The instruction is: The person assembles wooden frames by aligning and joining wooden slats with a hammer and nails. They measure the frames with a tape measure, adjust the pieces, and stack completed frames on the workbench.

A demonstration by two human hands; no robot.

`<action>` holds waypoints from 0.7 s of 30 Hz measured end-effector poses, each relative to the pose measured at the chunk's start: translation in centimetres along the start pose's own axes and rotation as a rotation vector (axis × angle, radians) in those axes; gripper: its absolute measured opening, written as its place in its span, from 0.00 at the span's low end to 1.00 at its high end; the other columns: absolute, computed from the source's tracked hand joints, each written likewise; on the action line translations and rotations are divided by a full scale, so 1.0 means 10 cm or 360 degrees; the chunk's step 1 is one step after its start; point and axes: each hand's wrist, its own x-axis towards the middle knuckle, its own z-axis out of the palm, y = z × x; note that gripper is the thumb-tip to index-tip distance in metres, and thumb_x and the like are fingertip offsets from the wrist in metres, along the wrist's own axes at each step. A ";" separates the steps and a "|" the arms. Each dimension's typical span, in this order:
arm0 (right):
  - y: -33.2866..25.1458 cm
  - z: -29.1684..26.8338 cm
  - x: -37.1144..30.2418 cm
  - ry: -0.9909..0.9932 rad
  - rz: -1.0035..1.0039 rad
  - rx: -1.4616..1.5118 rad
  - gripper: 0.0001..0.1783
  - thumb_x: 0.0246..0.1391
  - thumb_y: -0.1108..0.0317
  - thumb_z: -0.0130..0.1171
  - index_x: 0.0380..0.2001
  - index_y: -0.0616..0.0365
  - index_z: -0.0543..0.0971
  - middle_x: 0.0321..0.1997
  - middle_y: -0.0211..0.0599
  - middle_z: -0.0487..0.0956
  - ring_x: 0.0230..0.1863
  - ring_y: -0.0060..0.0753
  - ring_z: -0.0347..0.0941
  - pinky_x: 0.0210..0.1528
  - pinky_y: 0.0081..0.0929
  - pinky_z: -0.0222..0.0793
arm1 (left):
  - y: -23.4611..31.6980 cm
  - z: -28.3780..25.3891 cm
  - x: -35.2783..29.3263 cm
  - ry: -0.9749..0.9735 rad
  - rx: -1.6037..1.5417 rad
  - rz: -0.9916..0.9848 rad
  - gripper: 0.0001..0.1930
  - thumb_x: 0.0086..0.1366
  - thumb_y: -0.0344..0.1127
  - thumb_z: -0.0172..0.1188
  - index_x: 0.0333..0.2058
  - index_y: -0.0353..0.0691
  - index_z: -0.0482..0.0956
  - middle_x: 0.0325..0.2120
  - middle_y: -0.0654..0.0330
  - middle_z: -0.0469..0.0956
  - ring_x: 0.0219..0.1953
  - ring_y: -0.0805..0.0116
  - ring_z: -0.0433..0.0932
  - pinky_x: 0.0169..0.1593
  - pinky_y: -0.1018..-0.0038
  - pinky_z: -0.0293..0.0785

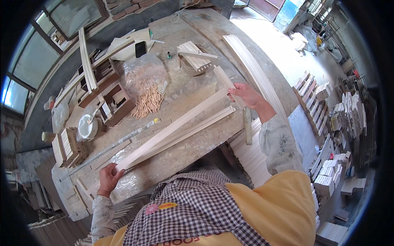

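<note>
There was one left hand [108, 179] and one right hand [247, 97], which held one long board [174, 130] and one short board [223, 76]. One table [180, 98] had one black phone [140, 49], one tiny green bottle [168, 55], one white pot [86, 127] and many pegs [148, 102], maybe over fifty, too jumbled to count.

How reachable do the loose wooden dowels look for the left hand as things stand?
Probably not right now: the left hand is taken up with the end of the long wooden strip. Otherwise the way looks fairly free, with low-lying things like a slim rod before the dowels.
</note>
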 end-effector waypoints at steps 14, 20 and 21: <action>0.35 -0.02 -0.16 0.0083 -0.0124 0.0020 0.13 0.65 0.60 0.62 0.42 0.59 0.78 0.34 0.24 0.76 0.34 0.17 0.71 0.41 0.20 0.69 | -0.05 -0.02 0.02 -0.0153 0.0013 0.0067 0.17 0.55 0.41 0.75 0.34 0.34 0.81 0.15 0.57 0.71 0.18 0.64 0.69 0.25 0.66 0.65; 0.53 -0.21 -0.11 0.0215 -0.0178 -0.0510 0.17 0.65 0.62 0.61 0.50 0.62 0.77 0.43 0.26 0.79 0.43 0.19 0.73 0.50 0.24 0.70 | 0.19 0.04 0.04 -0.0013 -0.0033 0.0186 0.15 0.59 0.37 0.72 0.38 0.34 0.80 0.25 0.52 0.78 0.25 0.55 0.77 0.33 0.64 0.73; 0.58 -0.23 -0.09 0.0244 -0.0260 -0.0631 0.18 0.65 0.63 0.61 0.53 0.62 0.77 0.45 0.27 0.79 0.46 0.20 0.73 0.53 0.25 0.70 | 0.18 0.09 0.05 0.0032 -0.0057 0.0195 0.13 0.60 0.35 0.71 0.38 0.35 0.79 0.28 0.51 0.78 0.28 0.53 0.78 0.34 0.64 0.73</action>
